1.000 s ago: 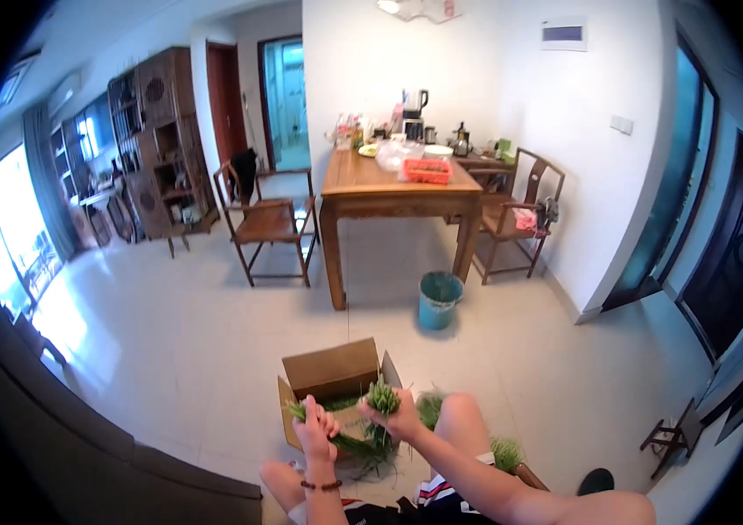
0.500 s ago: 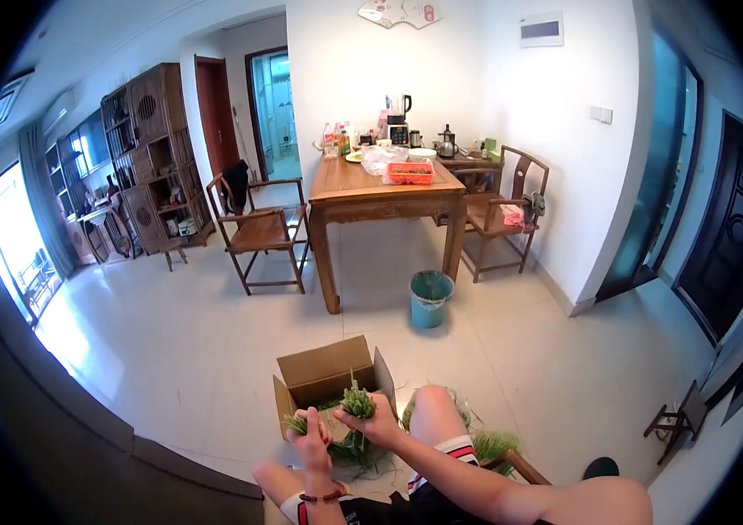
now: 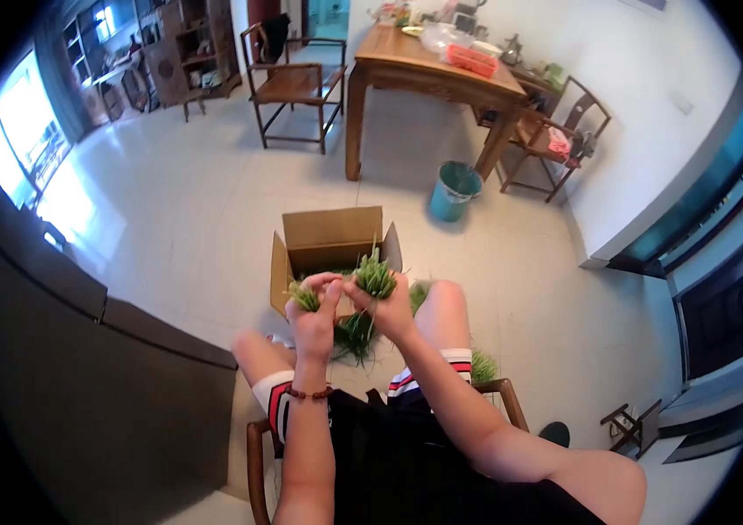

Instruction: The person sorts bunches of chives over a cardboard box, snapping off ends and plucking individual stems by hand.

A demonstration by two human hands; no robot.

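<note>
My right hand [image 3: 396, 308] is closed around a thick bunch of thin green stalks [image 3: 376, 278], tips upward, with long leaves hanging below the fist. Close beside it on the left, my left hand [image 3: 312, 328] grips a smaller bunch of green stalks [image 3: 305, 298]. The fingers of both hands nearly meet; whether they touch is unclear. Both are above the near side of an open cardboard box [image 3: 333, 229], its flaps raised. More greens lie inside the box, partly hidden by my hands.
More greens [image 3: 483, 366] lie on the floor by my right leg. A teal bin [image 3: 453, 194] stands beyond the box, near a wooden table [image 3: 424, 74] with a red basket [image 3: 473, 60] on it. Wooden chairs flank the table. A dark cabinet [image 3: 118, 394] is at my left.
My view has tilted downward, so box, bin and table sit higher in the picture. My hands have come closer together, both still holding their bunches.
</note>
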